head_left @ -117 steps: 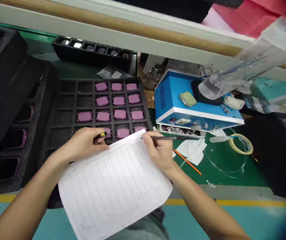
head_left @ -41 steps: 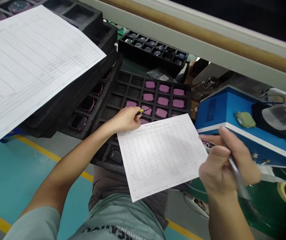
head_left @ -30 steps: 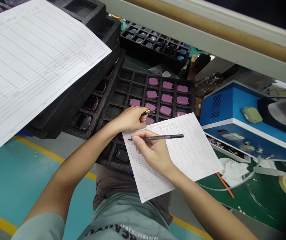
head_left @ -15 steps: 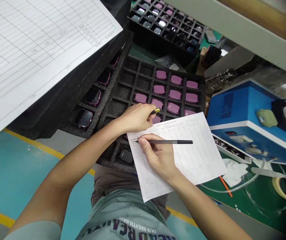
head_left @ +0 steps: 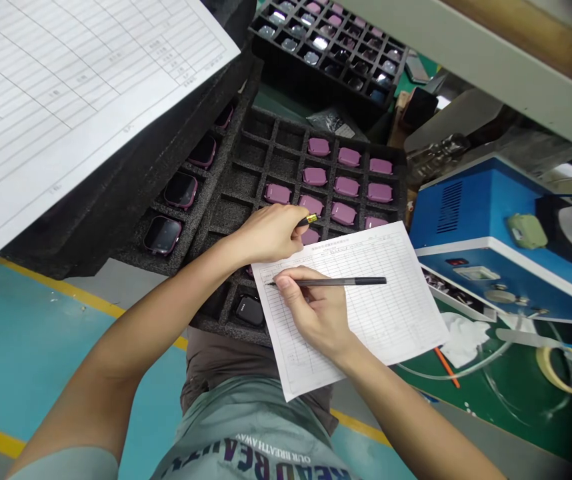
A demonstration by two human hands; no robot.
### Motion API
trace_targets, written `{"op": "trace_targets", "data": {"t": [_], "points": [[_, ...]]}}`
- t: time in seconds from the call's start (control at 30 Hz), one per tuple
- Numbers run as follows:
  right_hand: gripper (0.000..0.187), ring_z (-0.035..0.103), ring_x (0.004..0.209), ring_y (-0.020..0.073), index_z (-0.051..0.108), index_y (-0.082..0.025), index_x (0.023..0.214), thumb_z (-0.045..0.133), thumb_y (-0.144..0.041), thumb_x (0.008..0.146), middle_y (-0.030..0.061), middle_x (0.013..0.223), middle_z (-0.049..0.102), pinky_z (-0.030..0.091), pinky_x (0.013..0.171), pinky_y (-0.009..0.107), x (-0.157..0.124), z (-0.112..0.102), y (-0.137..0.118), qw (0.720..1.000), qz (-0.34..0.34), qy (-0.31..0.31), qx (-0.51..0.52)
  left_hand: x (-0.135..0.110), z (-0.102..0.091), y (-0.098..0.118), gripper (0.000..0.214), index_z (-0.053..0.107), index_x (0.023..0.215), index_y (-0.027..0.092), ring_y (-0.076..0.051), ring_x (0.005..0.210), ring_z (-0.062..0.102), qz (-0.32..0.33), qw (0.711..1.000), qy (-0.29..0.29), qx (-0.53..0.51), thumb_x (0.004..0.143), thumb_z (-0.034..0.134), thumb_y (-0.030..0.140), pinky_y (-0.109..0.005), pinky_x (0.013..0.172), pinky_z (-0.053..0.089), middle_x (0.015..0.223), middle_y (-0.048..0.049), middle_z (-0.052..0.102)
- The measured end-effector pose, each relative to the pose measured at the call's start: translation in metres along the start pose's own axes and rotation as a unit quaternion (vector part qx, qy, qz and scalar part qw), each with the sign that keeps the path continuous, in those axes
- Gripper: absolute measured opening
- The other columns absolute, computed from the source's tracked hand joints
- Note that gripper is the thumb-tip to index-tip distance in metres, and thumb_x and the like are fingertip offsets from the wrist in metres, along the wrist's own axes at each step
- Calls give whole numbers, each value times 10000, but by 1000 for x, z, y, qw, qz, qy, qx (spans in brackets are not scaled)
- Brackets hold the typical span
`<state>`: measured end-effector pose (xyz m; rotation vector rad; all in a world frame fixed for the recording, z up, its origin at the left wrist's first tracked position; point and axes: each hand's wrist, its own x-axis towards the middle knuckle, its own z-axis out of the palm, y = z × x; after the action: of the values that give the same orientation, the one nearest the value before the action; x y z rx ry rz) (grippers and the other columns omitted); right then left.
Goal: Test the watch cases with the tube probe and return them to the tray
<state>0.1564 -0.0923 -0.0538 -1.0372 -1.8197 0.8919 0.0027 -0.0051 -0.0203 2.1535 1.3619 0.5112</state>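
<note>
Floor: a teal painted floor (head_left: 41, 353) with a yellow painted line (head_left: 83, 298) lies left of the person's lap, and a green bench mat (head_left: 511, 413) spreads at lower right.

Right hand: the right hand (head_left: 316, 313) grips a slim dark-grey ballpoint pen (head_left: 339, 282) closely between thumb and fingers, its tip on the form's left columns.

Left hand: the left hand (head_left: 266, 233) is curled, with a thin dark stylus with a gold band (head_left: 309, 219) tucked in its fingers; it sits at the form's top edge, over the tray.

Form: a white ruled paper form (head_left: 366, 313) lies across the lower right corner of a black foam tray (head_left: 236, 213), close to rows of lilac rounded-square watch cases (head_left: 343, 213).

Risk: the form has no firm desk beneath it, so pen pressure could tilt it or tear it; a slip of the left hand could knock the cases from their cells.

In the way: a large white printed sheet (head_left: 66, 100) overhangs the foam at upper left, and a blue metal bench unit (head_left: 471, 277) crowds the right, where the form's corner could catch.
</note>
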Motion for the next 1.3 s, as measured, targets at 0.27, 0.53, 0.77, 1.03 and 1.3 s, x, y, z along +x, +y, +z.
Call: {"op": "trace_targets", "data": {"t": [0.27,0.53,0.77,1.03,1.3], "points": [[140,715,736,171,725,-203,882,640,-237,988,24,800,759,581,715,309,0,0,0,1000,-24,3,8,-1,-3,2,215,456,724,233,-180,641,557,-2,1000,1,-2,734,614,87,-322,595,287,758,-10,676],[139,719,737,172,725,-204,882,639,-229,989,24,802,761,578,717,308,0,0,1,1000,-23,8,8,0,-2,2,188,502,736,227,-184,658,574,-4,1000,0,5,739,632,92,-316,599,298,781,-14,692],[140,720,741,169,717,-202,883,631,-215,992,24,800,756,582,719,304,0,0,1,999,-32,10,4,-1,-4,3,226,480,713,227,-162,606,484,-5,1000,6,8,737,647,76,-311,587,270,702,12,611],[141,720,753,176,714,-206,886,624,-223,994,30,818,760,591,730,318,1,1,1,1000,-19,21,10,1,-2,0,220,473,695,228,-160,593,463,6,1000,15,14,743,629,81,-313,582,255,681,14,583],[123,736,770,176,717,-204,895,635,-208,987,34,838,777,604,745,313,2,2,1,999,-30,27,13,0,-5,1,262,430,686,234,-152,585,418,0,1000,8,8,738,644,91,-316,585,245,663,33,528]]}}
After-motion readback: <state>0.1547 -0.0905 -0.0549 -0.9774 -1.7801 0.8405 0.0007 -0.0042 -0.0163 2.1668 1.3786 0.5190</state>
